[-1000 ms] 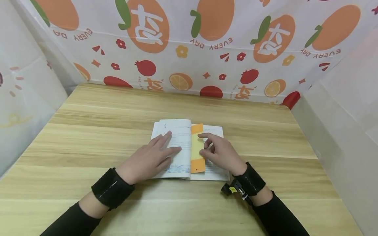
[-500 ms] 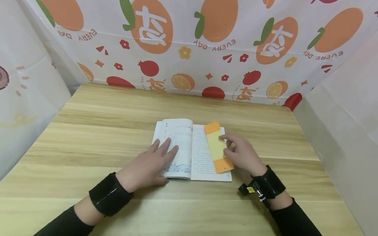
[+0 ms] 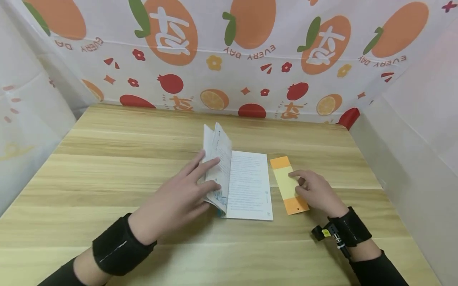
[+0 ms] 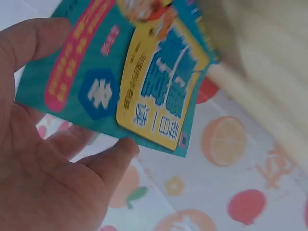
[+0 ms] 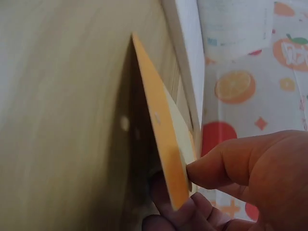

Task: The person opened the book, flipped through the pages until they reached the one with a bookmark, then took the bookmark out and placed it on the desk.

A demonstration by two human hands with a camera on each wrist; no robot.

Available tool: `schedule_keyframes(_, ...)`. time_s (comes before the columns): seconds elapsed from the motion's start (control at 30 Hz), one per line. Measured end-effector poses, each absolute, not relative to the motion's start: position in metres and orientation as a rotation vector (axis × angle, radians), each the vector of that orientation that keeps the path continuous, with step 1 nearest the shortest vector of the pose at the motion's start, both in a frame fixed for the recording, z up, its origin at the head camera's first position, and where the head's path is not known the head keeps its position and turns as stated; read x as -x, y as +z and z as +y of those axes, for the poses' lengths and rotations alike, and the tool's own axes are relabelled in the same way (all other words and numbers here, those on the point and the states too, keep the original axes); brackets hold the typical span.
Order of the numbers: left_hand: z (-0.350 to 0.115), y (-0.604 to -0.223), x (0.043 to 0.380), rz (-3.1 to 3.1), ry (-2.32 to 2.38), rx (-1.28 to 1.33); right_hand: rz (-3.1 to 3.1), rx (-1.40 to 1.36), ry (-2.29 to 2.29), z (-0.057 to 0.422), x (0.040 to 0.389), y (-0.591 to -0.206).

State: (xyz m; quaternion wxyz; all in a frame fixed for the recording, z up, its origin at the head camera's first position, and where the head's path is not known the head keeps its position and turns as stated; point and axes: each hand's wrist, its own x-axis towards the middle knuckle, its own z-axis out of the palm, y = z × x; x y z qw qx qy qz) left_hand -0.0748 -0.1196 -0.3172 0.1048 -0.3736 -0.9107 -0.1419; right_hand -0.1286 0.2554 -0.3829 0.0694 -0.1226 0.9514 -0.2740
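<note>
An open book [image 3: 249, 184] lies on the table, its right page flat and its left part raised and tilted. My left hand [image 3: 173, 198] holds that raised part, fingers over the page side. In the left wrist view the teal cover [image 4: 108, 53] faces the camera, the thumb against it and other fingers at or behind its edge. Right of the book, my right hand [image 3: 319, 193] pinches an orange and yellow bookmark [image 3: 285, 180] by its right edge. The right wrist view shows the bookmark [image 5: 161, 125] tilted, between thumb and fingers, with a shadow beneath.
The wooden table [image 3: 143, 139] runs back to a fruit-printed curtain [image 3: 243, 67]. Pale walls of cloth or board stand at left and right. A small camera [image 3: 317, 233] hangs from the right wristband.
The bookmark, pinched by my right hand, has moved right, off the page and past the book. My left hand has gone from resting on the left page to raising the book's left part.
</note>
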Motion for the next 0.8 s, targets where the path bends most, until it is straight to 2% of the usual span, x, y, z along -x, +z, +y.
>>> schedule_keyframes(0.2,-0.087,-0.317,0.088,-2.592,-0.327,1.307,2.899,0.347,-0.706,0.262,0.131,-0.386)
schedule_keyframes(0.5,-0.041,-0.35,0.106,-2.936,-0.323,1.488,2.931,0.383,-0.449,0.252,0.129,-0.393)
schedule_keyframes(0.8,-0.038,-0.377,0.107,-3.049,-0.363,1.546,3.008,0.406,-0.351,0.251,0.123,-0.392)
